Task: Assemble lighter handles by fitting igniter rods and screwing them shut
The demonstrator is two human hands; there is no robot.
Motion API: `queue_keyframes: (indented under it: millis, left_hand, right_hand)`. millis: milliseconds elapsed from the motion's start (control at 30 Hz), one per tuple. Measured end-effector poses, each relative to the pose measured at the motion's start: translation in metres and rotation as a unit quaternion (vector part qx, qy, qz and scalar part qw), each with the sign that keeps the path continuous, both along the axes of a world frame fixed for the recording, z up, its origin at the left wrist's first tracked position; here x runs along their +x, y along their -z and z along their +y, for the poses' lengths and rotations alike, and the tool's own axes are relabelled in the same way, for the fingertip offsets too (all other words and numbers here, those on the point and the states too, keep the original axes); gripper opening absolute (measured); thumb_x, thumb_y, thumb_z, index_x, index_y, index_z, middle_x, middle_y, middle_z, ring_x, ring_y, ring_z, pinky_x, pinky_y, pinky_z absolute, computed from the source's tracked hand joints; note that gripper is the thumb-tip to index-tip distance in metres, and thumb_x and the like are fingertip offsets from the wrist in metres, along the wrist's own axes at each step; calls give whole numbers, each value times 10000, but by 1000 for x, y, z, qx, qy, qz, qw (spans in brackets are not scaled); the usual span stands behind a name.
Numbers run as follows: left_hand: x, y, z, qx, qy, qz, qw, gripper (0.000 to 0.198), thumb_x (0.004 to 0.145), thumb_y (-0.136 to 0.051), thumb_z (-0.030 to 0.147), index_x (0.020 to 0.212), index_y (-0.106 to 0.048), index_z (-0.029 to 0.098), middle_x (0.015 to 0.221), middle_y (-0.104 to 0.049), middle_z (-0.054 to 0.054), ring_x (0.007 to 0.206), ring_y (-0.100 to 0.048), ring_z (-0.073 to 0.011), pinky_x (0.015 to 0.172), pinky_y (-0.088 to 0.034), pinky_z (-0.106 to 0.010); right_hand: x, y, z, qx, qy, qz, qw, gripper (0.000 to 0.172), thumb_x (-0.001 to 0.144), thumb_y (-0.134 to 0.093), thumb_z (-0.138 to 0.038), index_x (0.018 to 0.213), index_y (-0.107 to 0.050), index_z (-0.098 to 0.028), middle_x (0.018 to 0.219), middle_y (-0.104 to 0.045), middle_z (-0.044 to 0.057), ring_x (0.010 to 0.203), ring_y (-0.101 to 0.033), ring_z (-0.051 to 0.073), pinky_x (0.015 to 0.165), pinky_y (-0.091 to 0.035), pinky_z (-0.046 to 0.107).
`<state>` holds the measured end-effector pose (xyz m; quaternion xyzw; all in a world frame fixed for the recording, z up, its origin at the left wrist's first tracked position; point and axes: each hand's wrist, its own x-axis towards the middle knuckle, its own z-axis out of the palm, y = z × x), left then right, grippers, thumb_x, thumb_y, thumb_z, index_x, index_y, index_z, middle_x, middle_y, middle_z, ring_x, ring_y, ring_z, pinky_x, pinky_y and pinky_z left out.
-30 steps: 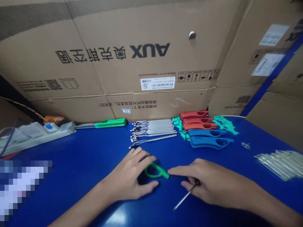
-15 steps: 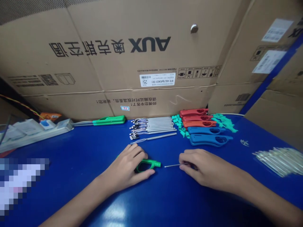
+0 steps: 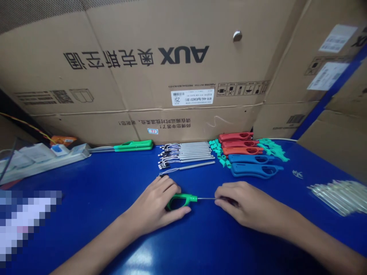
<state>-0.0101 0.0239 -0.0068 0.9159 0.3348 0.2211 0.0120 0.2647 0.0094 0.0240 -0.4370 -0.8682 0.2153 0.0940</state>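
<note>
On the blue table (image 3: 109,183) my left hand (image 3: 156,204) presses down on a green plastic handle (image 3: 182,199), fingers curled over it. My right hand (image 3: 246,208) pinches a thin metal rod (image 3: 205,198) whose tip meets the front end of the green handle. Both hands rest on the tabletop, close together near the front middle.
Behind lie a row of metal tubes with wires (image 3: 186,154), red handles (image 3: 236,143), blue handles (image 3: 254,166), small teal parts (image 3: 272,149) and a finished green tool (image 3: 133,145). Clear tubes (image 3: 340,194) lie at the right, a power strip (image 3: 40,162) at the left. Cardboard boxes (image 3: 172,68) wall the back.
The rod in my right hand has swung from pointing toward me to level, and its tip has moved left into the green handle's end. My left hand kept hold of the handle.
</note>
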Motion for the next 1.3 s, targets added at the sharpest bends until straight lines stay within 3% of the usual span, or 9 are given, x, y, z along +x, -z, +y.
queue_keyframes:
  millis: [333,633,1000,1300]
  left_hand:
    - [9,2,-10,49,54,-43,996,221,931,-626,360,925,-571,146,853,-633,-57,745,-528,-187,671,-458,-319]
    - [10,7,-10,59,69,-59,994,183,940,-607,309,929,-550,136,823,-616,-64,740,-520,-185,656,-465,-315]
    - [11,7,-10,61,74,-66,993,184,925,-636,296,956,-538,144,827,-616,-67,751,-526,-187,670,-471,-312]
    - [11,3,-11,56,77,-85,992,181,930,-631,308,967,-559,146,831,-634,-68,745,-539,-185,674,-479,-311]
  right_hand:
    - [-17,20,-10,6,-23,80,997,208,1000,-464,-204,863,-620,-202,830,-673,0,766,-608,139,701,-390,247]
    - [-17,18,-14,-5,-6,53,999,207,976,-475,-189,770,-488,-206,756,-617,-22,721,-575,135,641,-338,249]
    - [-21,34,-12,19,1,126,992,190,953,-493,-190,805,-612,-179,744,-663,7,660,-589,118,606,-354,232]
    - [-24,37,-11,34,12,189,981,166,908,-529,-177,770,-619,-160,614,-581,-20,517,-472,79,521,-313,202]
